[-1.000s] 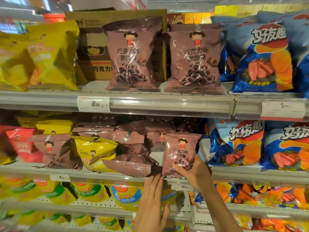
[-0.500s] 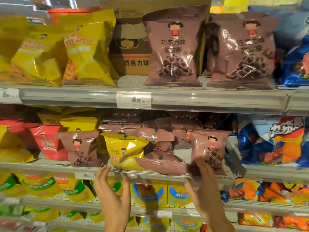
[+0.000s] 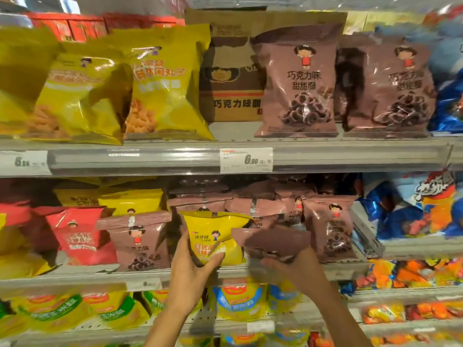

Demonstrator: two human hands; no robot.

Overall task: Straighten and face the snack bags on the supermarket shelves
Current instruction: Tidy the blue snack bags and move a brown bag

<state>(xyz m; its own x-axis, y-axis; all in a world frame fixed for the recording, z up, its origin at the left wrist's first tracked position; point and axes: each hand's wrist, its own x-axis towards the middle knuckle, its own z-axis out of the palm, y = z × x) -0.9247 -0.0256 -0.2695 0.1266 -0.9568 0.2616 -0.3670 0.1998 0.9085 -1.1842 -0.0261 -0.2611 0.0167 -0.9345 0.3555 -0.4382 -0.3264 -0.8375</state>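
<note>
Snack bags fill the middle shelf (image 3: 82, 280) around my grip, largest first: a brown bag (image 3: 332, 227) stands upright just right of my right hand (image 3: 297, 267), which is blurred but holds a flat-lying brown bag (image 3: 271, 240) from beneath. Left of it, my left hand (image 3: 193, 269) grips the yellow bag (image 3: 215, 237) at its lower edge, thumb across the front. A price tag (image 3: 246, 160) sits above.
</note>
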